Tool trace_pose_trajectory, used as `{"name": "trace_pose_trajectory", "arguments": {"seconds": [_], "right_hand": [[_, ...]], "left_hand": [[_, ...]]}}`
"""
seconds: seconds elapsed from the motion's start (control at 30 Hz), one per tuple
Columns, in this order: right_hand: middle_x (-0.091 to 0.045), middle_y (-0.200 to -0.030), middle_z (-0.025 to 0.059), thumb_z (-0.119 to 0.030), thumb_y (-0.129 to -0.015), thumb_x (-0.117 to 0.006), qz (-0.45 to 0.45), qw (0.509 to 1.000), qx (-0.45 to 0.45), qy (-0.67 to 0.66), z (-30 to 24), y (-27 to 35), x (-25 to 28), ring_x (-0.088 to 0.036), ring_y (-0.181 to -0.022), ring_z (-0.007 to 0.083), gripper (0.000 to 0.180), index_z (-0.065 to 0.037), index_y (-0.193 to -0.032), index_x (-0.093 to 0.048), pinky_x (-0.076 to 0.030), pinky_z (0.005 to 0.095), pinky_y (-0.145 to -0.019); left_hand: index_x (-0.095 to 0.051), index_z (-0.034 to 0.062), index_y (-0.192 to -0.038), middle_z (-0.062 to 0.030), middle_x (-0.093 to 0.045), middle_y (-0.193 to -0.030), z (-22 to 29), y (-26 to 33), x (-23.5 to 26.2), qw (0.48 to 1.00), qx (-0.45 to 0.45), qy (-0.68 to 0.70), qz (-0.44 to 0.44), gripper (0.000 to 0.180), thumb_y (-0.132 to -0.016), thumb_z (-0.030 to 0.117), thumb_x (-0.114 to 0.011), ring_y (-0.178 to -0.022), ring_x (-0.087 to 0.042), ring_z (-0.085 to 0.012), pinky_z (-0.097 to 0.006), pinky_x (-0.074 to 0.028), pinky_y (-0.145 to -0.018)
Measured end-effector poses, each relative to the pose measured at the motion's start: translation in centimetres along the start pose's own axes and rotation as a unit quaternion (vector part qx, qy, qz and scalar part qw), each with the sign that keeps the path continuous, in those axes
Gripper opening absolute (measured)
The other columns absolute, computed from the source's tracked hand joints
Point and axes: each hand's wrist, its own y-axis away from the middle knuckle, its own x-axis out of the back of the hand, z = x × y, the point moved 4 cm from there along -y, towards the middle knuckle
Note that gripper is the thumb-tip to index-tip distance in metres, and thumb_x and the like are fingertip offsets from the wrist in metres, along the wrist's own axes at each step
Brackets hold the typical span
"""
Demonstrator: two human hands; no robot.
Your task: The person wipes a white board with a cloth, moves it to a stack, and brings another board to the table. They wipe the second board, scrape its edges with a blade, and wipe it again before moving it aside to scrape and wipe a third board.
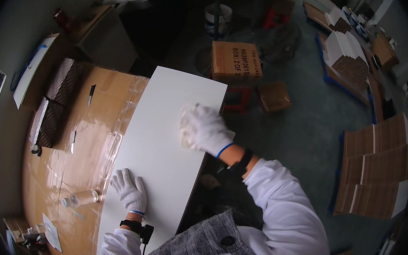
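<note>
A long white panel (158,160) lies flat on the wooden table, its right edge overhanging toward the floor. My right hand (209,128), in a white knit glove with a blue cuff, is closed over a pale cloth (187,131) and presses it on the panel near the right edge. Part of the cloth is hidden under the glove. Lower on the panel, by its left edge, my left hand (130,192) rests flat in a matching glove with the fingers spread, holding nothing.
Left of the panel, the tape-covered table (96,131) bears a clear bottle (83,198) on its side, a paper sheet (52,232) and a black slim tool (91,95). Beyond the panel stand a carton (233,61) and a smaller box (274,96). Stacked boards (376,170) stand at right.
</note>
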Motion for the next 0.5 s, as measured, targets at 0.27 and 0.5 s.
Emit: {"name": "trace_pose_trajectory", "arguments": {"seconds": [0.27,0.5], "right_hand": [[-0.044,-0.136,0.0213,-0.036,-0.088,-0.05,0.161,0.966,-0.157,0.125,5.9,-2.8,-4.5,-0.033,-0.133,0.0447,0.058,-0.01,-0.139,-0.044,-0.015,0.0702,-0.108],[-0.04,-0.14,0.0214,-0.026,-0.092,-0.043,0.167,0.93,-0.302,0.125,8.4,-9.4,-4.6,-0.034,-0.133,0.0422,0.055,-0.006,-0.142,-0.037,-0.028,0.064,-0.105]], "left_hand": [[-0.042,0.0036,-0.139,-0.0237,-0.035,-0.148,2.0,-0.2,-0.2,0.998,-0.001,-0.009,-0.061,0.052,-0.095,0.03,-0.047,-0.139,-0.025,-0.0432,-0.051,-0.018,-0.116],[-0.033,0.0096,-0.147,-0.0166,-0.033,-0.152,-5.6,0.7,-3.6,0.97,-0.088,-0.217,-0.062,0.087,-0.085,0.066,-0.053,-0.142,-0.028,-0.0295,-0.048,-0.024,-0.116]]}}
